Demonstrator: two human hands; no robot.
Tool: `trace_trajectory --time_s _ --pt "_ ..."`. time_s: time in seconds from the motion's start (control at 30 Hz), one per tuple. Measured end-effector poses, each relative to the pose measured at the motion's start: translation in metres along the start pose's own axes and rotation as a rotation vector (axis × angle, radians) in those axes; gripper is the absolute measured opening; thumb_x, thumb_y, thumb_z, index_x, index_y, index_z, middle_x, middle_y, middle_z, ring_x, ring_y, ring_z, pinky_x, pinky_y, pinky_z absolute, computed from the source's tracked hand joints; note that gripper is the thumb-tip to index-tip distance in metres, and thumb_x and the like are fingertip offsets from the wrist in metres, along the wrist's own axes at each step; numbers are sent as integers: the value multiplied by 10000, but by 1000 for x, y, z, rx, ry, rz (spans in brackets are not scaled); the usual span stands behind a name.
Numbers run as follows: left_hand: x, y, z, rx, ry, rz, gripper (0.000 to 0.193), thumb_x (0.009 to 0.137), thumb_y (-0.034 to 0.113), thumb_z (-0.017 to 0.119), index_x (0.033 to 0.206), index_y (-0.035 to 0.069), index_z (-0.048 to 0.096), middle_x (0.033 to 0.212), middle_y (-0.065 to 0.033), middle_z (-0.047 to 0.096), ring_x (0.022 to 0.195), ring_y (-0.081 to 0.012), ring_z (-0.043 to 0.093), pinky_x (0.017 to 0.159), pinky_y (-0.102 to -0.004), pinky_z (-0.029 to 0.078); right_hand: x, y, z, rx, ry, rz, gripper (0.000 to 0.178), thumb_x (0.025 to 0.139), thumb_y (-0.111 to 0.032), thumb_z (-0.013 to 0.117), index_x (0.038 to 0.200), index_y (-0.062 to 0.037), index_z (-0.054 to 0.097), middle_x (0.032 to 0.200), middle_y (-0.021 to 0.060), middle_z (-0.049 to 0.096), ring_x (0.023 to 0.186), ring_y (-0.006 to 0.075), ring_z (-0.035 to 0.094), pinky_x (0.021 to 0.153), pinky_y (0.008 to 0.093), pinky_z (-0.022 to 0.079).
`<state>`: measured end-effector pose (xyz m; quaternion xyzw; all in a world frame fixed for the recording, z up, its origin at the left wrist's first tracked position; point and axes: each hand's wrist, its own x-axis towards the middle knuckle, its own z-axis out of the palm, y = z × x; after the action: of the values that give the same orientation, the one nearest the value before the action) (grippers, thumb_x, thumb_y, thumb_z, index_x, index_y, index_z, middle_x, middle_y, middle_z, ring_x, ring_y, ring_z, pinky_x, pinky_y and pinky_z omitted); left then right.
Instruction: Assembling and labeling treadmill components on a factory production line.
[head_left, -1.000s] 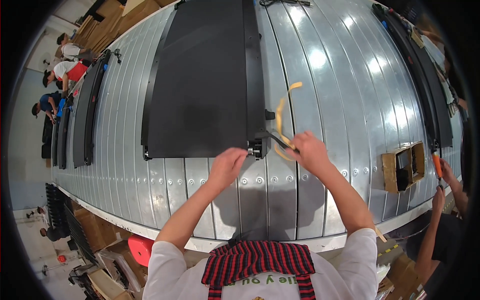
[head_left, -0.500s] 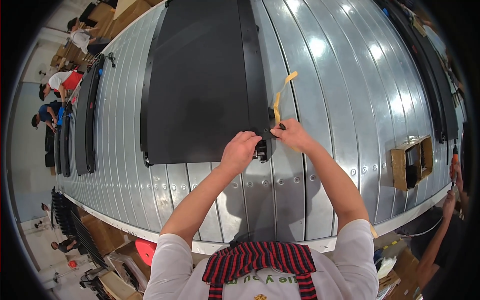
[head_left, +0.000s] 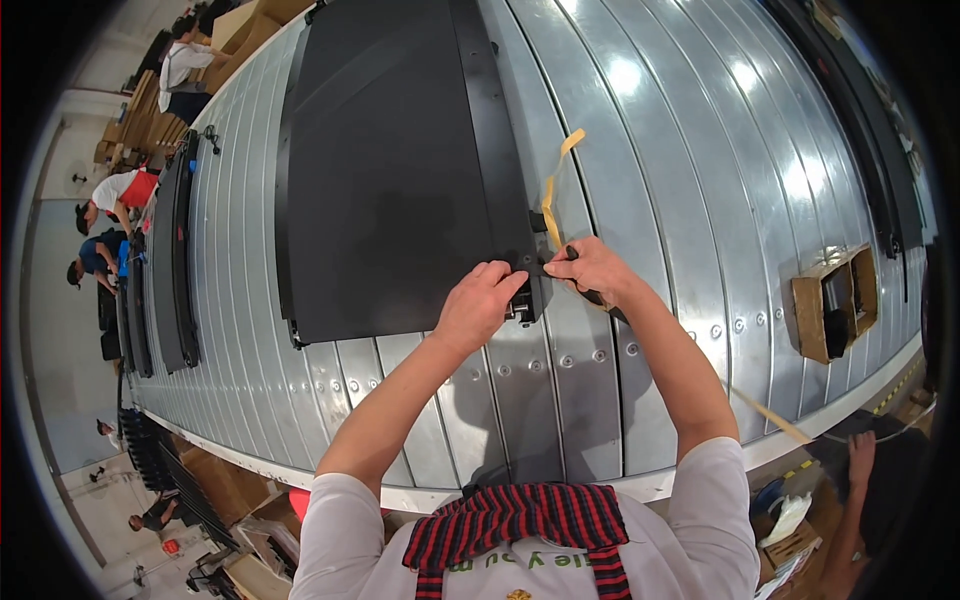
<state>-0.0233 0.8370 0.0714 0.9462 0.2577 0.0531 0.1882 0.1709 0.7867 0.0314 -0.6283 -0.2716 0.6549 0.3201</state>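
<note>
A black treadmill deck (head_left: pixel 380 200) with a wide flat belt lies before me on the metal table. My left hand (head_left: pixel 478 308) is closed at its near right corner, with thumb and fingertips pressed on the black corner piece (head_left: pixel 528 262). Just right of that corner, my right hand (head_left: pixel 597 275) is pinched round a black-handled tool (head_left: pixel 571 253), whose tip is hidden by my fingers. A yellow strip (head_left: pixel 549 195) runs along the right side rail, passes under my right hand and shows again beyond my forearm.
On the ribbed metal table (head_left: pixel 680 250) stands an open cardboard box (head_left: pixel 808 318) with dark parts inside, to the right. Long black units (head_left: pixel 176 260) lie at the left; another black deck (head_left: pixel 870 130) is far right. Several people work around; one person's arm (head_left: pixel 850 510) is at lower right.
My view has shifted slightly. My right hand has turned a little, so more of the black tool shows beneath it. The person at the right has lowered their arms, and the power driver is out of view.
</note>
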Motion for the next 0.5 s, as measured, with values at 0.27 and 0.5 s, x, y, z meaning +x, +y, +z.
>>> trace_trajectory --time_s 0.27,0.5 --pt "6 -3 -6 117 -106 87 397 652 -16 540 1035 87 543 877 -64 484 810 -223 508 675 -322 465 9 1 7 -271 58 -193 195 700 -171 638 699 15 578 590 76 518 567 150 483 543 310 396" --pt "23 3 -14 331 -226 276 449 650 1 547 1083 108 501 800 -55 436 730 -201 497 619 -303 461 16 6 7 -478 154 -280 248 634 -197 662 699 28 580 644 189 567 634 317 561 607 373 436"
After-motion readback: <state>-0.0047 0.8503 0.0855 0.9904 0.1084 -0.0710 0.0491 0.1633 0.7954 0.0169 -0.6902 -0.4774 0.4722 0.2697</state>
